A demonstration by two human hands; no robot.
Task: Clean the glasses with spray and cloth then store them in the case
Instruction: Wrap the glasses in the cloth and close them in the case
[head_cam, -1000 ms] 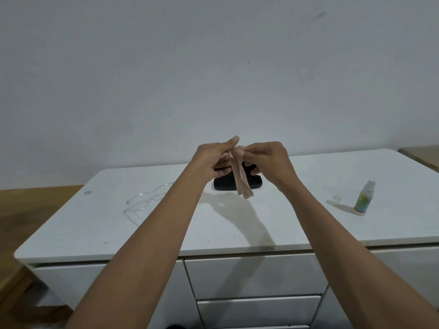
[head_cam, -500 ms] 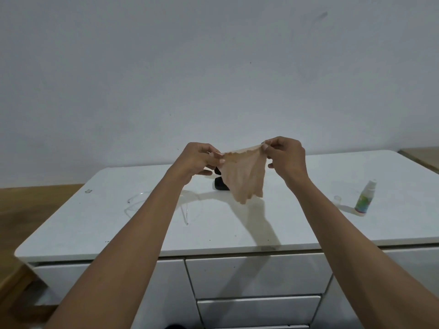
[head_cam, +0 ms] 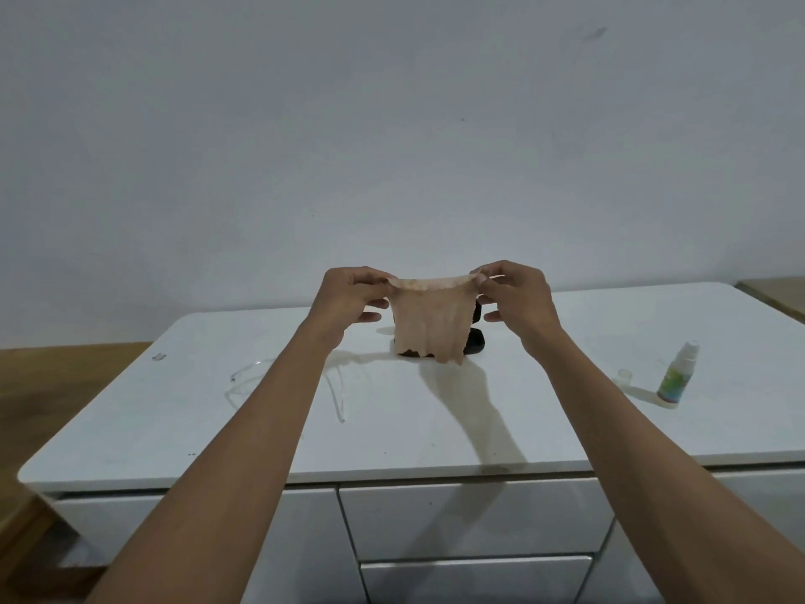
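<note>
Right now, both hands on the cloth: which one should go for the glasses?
Left. The glasses lie on the table below the left hand, partly hidden by that forearm. The right hand could keep the cloth; it is on the spray bottle side, far from the glasses.

Beige cloth (head_cam: 431, 324) (spread), airborne

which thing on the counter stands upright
The spray bottle at the right. The glasses lie flat at the left, and the black case lies behind the cloth.

Home room: white drawer cabinet (head_cam: 435, 429), bare wall (head_cam: 392, 124).
</note>
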